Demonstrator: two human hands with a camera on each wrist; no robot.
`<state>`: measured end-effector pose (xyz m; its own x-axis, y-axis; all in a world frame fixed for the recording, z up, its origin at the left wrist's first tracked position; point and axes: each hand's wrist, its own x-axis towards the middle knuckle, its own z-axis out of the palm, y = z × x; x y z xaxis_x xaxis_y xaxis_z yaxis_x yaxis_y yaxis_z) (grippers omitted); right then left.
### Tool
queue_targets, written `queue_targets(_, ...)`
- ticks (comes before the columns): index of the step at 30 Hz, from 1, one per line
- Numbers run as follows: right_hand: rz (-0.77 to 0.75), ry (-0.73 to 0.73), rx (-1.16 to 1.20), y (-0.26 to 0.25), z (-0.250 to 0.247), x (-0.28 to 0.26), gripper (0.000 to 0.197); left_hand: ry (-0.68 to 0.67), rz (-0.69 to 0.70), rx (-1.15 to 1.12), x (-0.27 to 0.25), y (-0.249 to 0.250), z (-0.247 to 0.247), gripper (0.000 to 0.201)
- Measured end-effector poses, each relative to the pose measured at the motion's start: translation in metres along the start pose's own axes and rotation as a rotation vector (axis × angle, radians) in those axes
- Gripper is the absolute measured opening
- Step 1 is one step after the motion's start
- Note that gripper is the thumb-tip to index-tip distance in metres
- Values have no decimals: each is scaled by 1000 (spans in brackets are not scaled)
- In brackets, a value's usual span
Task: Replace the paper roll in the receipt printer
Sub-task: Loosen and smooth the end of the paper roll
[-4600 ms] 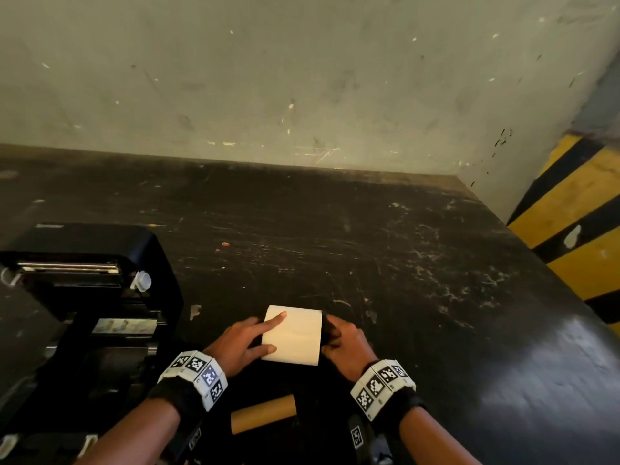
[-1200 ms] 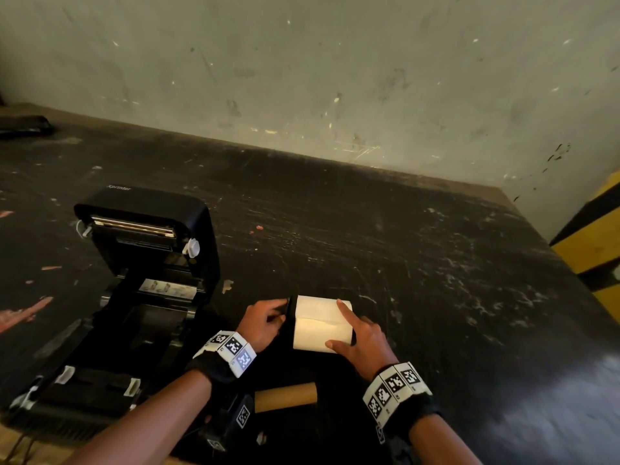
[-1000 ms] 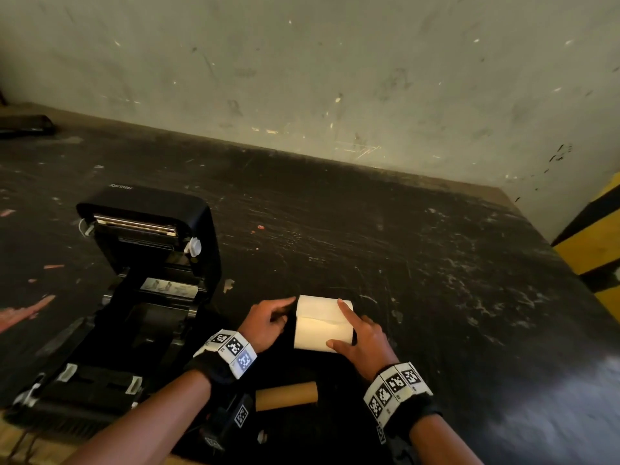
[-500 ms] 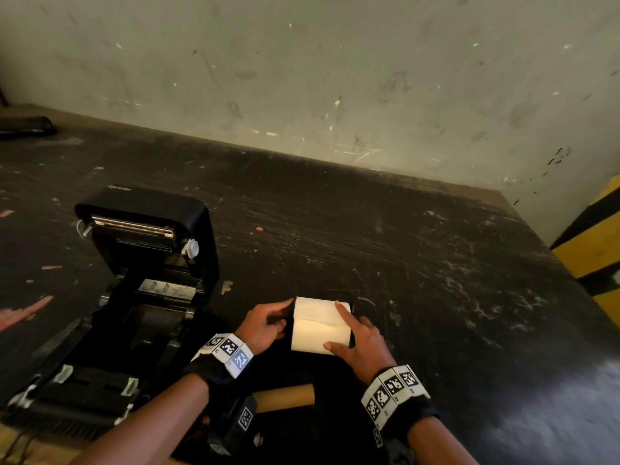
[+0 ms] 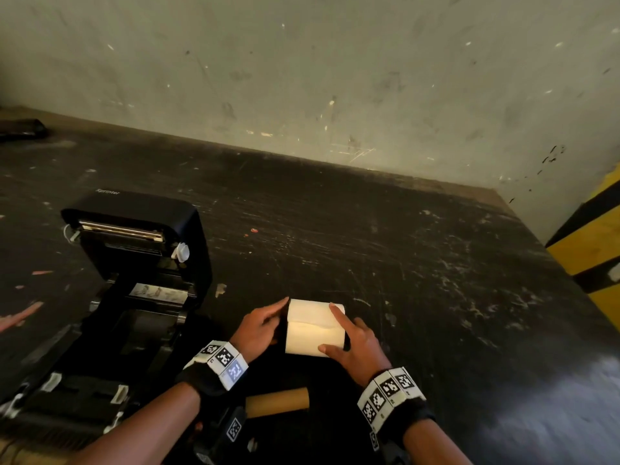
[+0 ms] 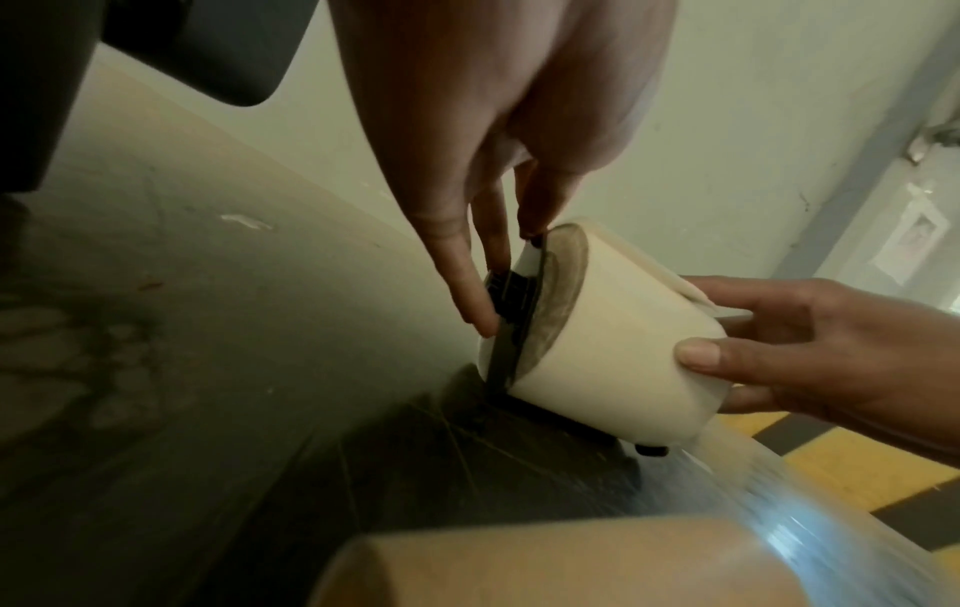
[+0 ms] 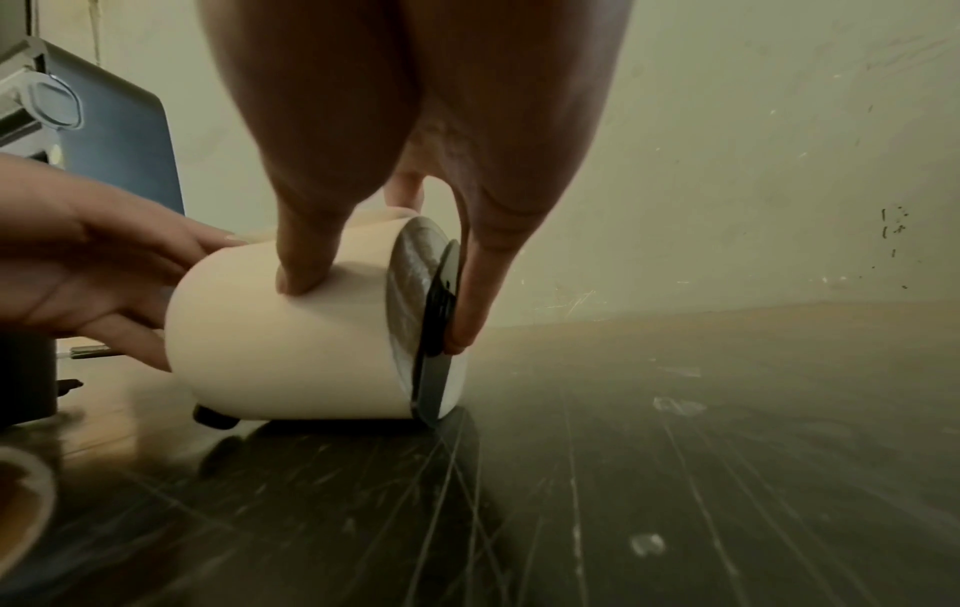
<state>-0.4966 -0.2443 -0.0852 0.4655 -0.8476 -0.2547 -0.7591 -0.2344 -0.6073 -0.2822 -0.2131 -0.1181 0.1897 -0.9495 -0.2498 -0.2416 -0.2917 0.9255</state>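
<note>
Paper roll (image 5: 313,327): being held lying on its side on the table (image 5: 419,280), between both hands.
Left hand (image 5: 256,330): straight fingers being pressed against the black end plate (image 6: 511,304).
Right hand (image 5: 360,347): being clamped round the roll, thumb in front, forefinger on top.
Printer (image 5: 134,263): being shown lid-open, left of the left hand.

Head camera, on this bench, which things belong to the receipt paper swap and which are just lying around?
In the job: paper roll between left hand and right hand; black roll holder on its ends; receipt printer, lid open; cardboard core.
Lying about: dark object far left; yellow-and-black striped barrier; red scrap.
</note>
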Motion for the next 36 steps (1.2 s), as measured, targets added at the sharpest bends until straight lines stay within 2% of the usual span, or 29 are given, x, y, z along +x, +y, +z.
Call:
queue_targets(6,-23,37,32,5,7,2,78,-33,-8,20,-9,7,5,46)
queue_targets(12,-51,72,70,9,10,5,79,-36,106,176,-15,11,12,44)
queue_targets(15,-69,79,84,10,11,4,79,-53,133,242,-18,10,10,57)
queue_targets(19,-53,73,78,10,10,6,79,-101,78,333,-18,11,11,71)
queue_targets(27,-31,97,91,9,11,6,80,-50,35,387,-22,6,14,69)
queue_targets(33,-14,131,-14,6,11,2,81,-79,34,396,-28,10,16,69)
queue_targets(36,-2,132,20,2,11,-1,80,-67,26,390,-30,11,16,70)
